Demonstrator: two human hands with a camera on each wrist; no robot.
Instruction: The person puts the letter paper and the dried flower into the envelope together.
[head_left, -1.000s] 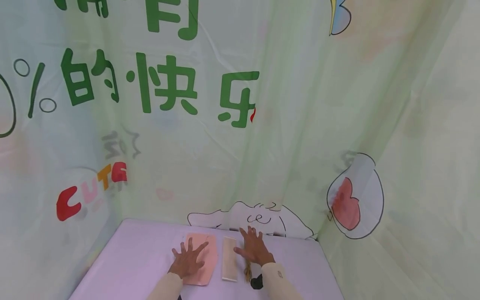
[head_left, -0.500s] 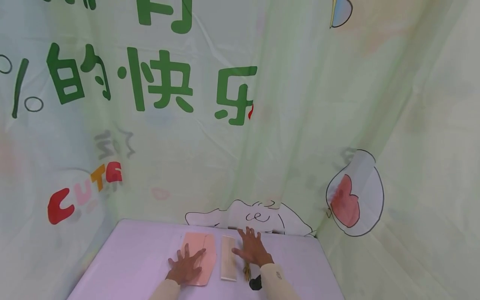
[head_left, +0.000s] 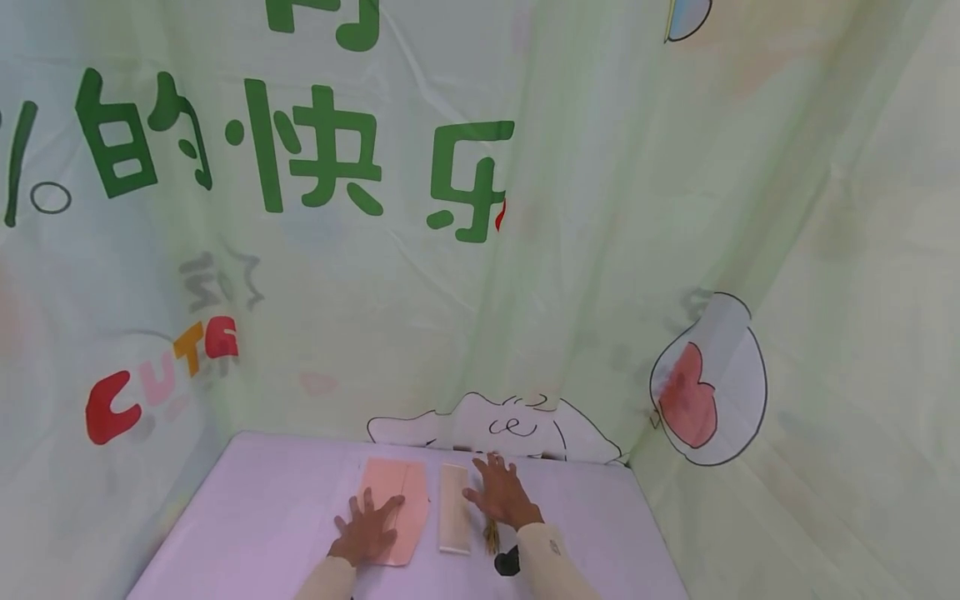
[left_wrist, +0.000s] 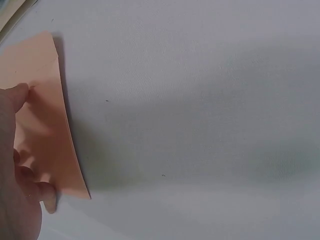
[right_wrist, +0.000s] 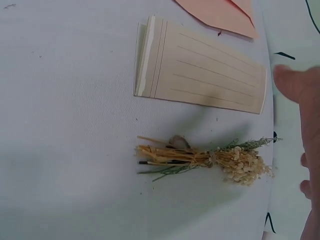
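My left hand (head_left: pixel 365 529) lies over the left side of a pink envelope (head_left: pixel 408 521), fingers spread. In the left wrist view, the fingertips are right at the surface of the envelope (left_wrist: pixel 47 120), which has a slightly bowed edge. My right hand (head_left: pixel 504 496) hovers with spread fingers over a small bunch of dried flowers (head_left: pixel 491 537), partly hiding it in the head view. The right wrist view shows the tied dried flowers (right_wrist: pixel 215 159), pale blooms to the right. Between the hands lies folded, lined letter paper (head_left: pixel 453 510), cream-coloured (right_wrist: pixel 210 70).
Pale lilac cloth covers the table (head_left: pixel 262 517). Printed curtains (head_left: pixel 420 317) with green characters and cartoon drawings hang behind it and at both sides. A small black object (head_left: pixel 507 562) shows beside my right wrist.
My left hand has drawn slightly left and toward me over the envelope. My right hand stays nearly in place, and the head view has shifted a little.
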